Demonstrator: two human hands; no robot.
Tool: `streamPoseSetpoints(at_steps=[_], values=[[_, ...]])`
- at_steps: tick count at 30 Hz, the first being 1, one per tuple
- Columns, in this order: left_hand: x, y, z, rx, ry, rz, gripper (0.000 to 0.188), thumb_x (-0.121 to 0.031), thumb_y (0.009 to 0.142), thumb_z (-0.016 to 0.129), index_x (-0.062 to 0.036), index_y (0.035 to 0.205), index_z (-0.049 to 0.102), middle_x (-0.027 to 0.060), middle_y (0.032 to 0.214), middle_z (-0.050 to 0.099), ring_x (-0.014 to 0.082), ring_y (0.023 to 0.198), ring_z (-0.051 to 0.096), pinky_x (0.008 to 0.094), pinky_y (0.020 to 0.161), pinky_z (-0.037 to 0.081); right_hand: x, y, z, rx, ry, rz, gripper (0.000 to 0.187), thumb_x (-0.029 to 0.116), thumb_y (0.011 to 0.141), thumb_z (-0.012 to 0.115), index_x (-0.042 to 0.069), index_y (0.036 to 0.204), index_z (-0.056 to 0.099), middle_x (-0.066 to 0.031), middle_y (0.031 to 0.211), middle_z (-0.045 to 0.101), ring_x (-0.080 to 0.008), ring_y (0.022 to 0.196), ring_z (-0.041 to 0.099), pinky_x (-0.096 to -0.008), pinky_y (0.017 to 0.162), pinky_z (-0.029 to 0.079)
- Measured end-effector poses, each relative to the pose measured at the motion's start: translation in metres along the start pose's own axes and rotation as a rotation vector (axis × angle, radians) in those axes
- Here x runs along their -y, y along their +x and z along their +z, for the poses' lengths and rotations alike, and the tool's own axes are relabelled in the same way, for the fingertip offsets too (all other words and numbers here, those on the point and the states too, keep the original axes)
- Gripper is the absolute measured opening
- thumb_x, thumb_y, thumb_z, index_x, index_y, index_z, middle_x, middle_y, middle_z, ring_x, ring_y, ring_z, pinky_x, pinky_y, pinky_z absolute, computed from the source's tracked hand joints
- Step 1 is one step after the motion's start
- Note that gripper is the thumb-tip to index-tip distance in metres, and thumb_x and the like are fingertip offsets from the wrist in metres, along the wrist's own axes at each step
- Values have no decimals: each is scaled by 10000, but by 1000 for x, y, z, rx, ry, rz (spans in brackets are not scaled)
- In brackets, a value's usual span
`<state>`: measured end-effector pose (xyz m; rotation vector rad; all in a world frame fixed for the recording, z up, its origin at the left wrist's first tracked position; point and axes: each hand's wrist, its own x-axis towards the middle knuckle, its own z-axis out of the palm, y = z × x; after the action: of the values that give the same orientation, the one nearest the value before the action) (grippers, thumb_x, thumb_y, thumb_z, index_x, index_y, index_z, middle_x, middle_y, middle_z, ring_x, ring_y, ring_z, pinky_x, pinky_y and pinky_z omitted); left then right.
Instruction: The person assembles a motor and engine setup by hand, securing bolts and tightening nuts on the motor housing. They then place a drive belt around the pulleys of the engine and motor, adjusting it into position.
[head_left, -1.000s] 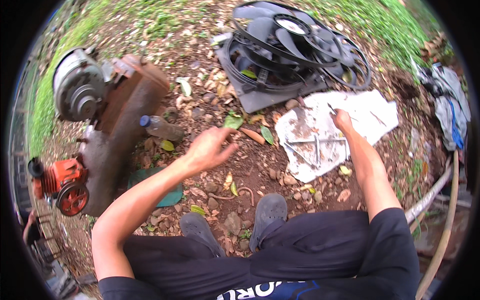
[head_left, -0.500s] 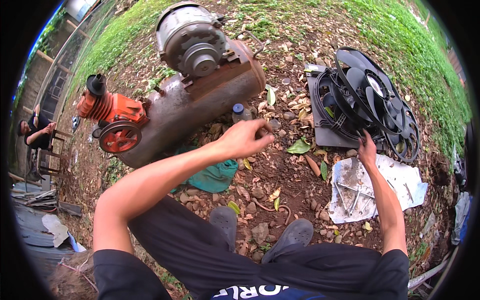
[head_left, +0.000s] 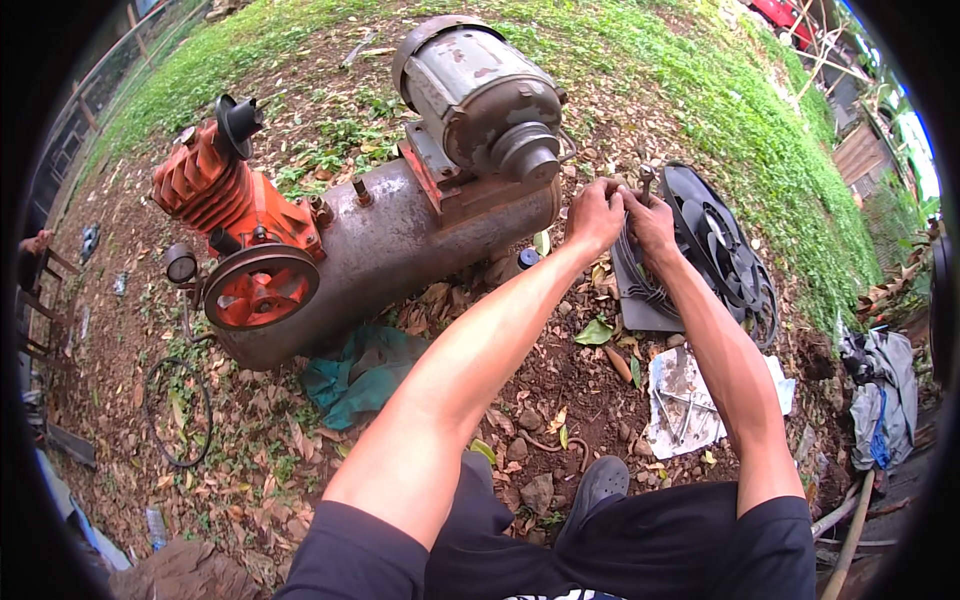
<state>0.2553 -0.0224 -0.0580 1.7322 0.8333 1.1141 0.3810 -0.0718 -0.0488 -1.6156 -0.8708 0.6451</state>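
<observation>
My left hand (head_left: 596, 216) and my right hand (head_left: 652, 226) meet beside the electric motor's pulley end, both with fingers closed. A small dull metal piece with a rounded end (head_left: 647, 176) sticks up from my right hand; its lower part is hidden in the grip. My left fingers are pinched against the right ones, and what they hold is hidden. Just right of my right hand lie the black radiator fans (head_left: 712, 235), partly covered by my arm. The grey motor (head_left: 485, 85) sits on a rusty air compressor tank (head_left: 395, 235).
An orange compressor pump (head_left: 225, 205) with a pulley wheel stands on the tank's left end. Wrenches lie on a white sheet (head_left: 665, 385). Nearby are a green cloth (head_left: 365, 370), a blue-capped bottle (head_left: 527, 259) and a black belt (head_left: 150, 410) on leafy, stony soil.
My left hand has moved right and forward to meet my right hand. The right hand has risen from the fans with the small metal piece. The view has shifted.
</observation>
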Motion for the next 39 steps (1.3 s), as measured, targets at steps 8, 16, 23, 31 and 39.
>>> streamPoseSetpoints(at_steps=[8, 16, 23, 31, 39], values=[[1, -11, -4, -11, -15, -26, 270, -270, 927, 550, -31, 1009, 643, 188, 953, 681, 356, 886, 663, 448, 776, 511, 32, -13, 4, 0, 15, 137, 237, 273, 873, 703, 50, 911, 632, 24, 645, 533, -51, 413, 376, -225, 346, 276], [28, -2, 46, 11, 32, -523, 489, -378, 962, 355, 39, 946, 612, 269, 872, 663, 427, 868, 654, 525, 768, 499, -7, 17, -4, 272, -94, 192, 234, 214, 918, 644, 52, 1085, 665, 35, 754, 597, -40, 527, 412, -224, 458, 303], [64, -1, 1, 25, -529, -808, 347, -306, 993, 389, -18, 980, 581, 73, 807, 588, 174, 645, 597, 329, 572, 554, -1, 40, 17, 609, -273, 195, 245, 232, 913, 651, 41, 1065, 679, 38, 723, 560, -48, 573, 433, -237, 496, 337], [36, 6, -22, -44, -451, -441, 310, -186, 919, 647, 31, 1124, 561, 71, 930, 653, 118, 776, 629, 270, 706, 555, 5, 92, 27, 718, -275, -95, 323, 345, 850, 729, 35, 903, 656, 52, 679, 518, -28, 570, 409, -224, 483, 309], [25, 41, -5, -46, -188, -383, 366, -276, 1003, 512, 57, 1153, 524, 72, 954, 635, 130, 827, 630, 280, 777, 540, 22, 130, 18, 918, 12, 26, 247, 287, 881, 703, 58, 943, 637, 70, 685, 503, -14, 531, 381, -205, 457, 272]])
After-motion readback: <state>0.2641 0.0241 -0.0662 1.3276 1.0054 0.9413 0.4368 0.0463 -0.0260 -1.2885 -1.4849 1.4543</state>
